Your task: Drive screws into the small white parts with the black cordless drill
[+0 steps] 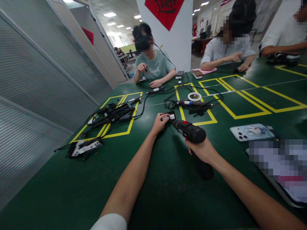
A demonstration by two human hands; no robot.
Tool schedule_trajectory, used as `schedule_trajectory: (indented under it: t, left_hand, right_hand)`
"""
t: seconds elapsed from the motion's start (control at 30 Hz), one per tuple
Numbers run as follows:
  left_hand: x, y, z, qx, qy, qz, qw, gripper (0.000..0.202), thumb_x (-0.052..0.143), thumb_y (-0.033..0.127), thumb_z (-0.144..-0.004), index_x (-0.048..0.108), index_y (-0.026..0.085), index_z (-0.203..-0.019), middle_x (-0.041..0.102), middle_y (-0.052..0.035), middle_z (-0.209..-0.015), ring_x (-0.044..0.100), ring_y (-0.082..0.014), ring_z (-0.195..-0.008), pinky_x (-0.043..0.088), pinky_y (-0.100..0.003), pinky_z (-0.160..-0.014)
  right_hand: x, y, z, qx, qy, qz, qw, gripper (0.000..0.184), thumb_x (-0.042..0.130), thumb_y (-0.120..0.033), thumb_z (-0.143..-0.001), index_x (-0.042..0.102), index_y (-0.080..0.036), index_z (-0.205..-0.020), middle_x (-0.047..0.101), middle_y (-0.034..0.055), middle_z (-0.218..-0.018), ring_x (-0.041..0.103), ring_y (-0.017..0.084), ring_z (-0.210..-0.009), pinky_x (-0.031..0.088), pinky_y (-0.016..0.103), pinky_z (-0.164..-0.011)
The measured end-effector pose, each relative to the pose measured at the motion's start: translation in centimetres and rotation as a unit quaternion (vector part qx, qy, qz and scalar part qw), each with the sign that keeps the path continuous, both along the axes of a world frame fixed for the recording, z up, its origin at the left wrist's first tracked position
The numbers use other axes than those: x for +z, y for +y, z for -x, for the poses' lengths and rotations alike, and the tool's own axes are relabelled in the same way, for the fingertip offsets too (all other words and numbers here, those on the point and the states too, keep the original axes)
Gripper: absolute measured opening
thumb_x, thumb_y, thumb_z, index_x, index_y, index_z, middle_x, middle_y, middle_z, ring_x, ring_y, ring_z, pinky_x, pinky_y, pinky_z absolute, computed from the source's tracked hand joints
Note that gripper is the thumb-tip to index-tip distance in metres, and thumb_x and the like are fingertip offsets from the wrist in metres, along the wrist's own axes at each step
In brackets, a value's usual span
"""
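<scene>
My right hand (202,149) is closed round the handle of a black cordless drill (190,131) with a red switch, its nose pointing left and away. The drill's tip meets a small black part (169,116) lying on the green table (168,185). My left hand (159,123) pinches that part with curled fingers and holds it down at the drill's tip. A ring shows on one finger of the left hand.
Black tools and cables (112,115) lie in yellow-taped boxes at left; a white tape roll (194,96) and more cables sit beyond the drill. A phone (251,131) lies at right. Three other people sit across the table. A glass partition runs along the left.
</scene>
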State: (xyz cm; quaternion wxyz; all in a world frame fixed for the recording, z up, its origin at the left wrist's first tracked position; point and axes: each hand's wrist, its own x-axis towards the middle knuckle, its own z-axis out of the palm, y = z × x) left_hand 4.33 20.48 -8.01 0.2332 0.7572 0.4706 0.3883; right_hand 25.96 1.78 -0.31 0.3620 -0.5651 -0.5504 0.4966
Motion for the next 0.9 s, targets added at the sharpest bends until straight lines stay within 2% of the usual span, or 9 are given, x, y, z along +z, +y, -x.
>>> schedule_trajectory:
  t: [0.3, 0.5, 0.7, 0.9]
  left_hand:
    - [-0.08, 0.15, 0.04, 0.001, 0.0, 0.0, 1.0, 0.027, 0.057, 0.029, -0.084, 0.071, 0.02, -0.105, 0.058, -0.0062, -0.102, 0.052, -0.0216, -0.108, 0.04, -0.036, -0.101]
    - [-0.26, 0.31, 0.04, 0.001, -0.002, -0.004, 1.0, 0.026, 0.057, 0.029, -0.084, 0.071, 0.021, -0.105, 0.058, -0.0059, -0.103, 0.053, -0.0212, -0.107, 0.04, -0.036, -0.1]
    - [-0.23, 0.23, 0.04, 0.002, -0.003, -0.007, 1.0, 0.028, 0.057, 0.029, -0.084, 0.071, 0.021, -0.106, 0.058, -0.0059, -0.105, 0.053, -0.0208, -0.108, 0.04, -0.035, -0.101]
    - [-0.35, 0.31, 0.03, 0.003, -0.003, -0.007, 1.0, 0.027, 0.056, 0.029, -0.084, 0.071, 0.02, -0.106, 0.058, -0.0061, -0.105, 0.053, -0.0208, -0.107, 0.039, -0.035, -0.1]
  right_hand:
    - [0.12, -0.01, 0.12, 0.004, -0.009, -0.011, 1.0, 0.008, 0.056, -0.026, -0.075, 0.056, -0.018, -0.073, 0.058, -0.0002, -0.052, 0.058, 0.016, -0.049, 0.044, 0.026, -0.051]
    - [0.03, -0.01, 0.14, 0.002, -0.006, -0.006, 1.0, 0.009, 0.057, -0.026, -0.074, 0.057, -0.017, -0.074, 0.058, 0.0003, -0.052, 0.057, 0.016, -0.048, 0.043, 0.025, -0.048]
    - [-0.12, 0.04, 0.04, 0.008, -0.004, -0.03, 0.999, 0.01, 0.057, -0.026, -0.074, 0.059, -0.017, -0.077, 0.059, 0.0004, -0.053, 0.058, 0.016, -0.049, 0.044, 0.026, -0.049]
    - [-0.04, 0.1, 0.11, 0.007, -0.011, -0.032, 0.999, 0.01, 0.056, -0.026, -0.074, 0.057, -0.017, -0.069, 0.058, 0.0009, -0.053, 0.058, 0.015, -0.048, 0.044, 0.026, -0.049]
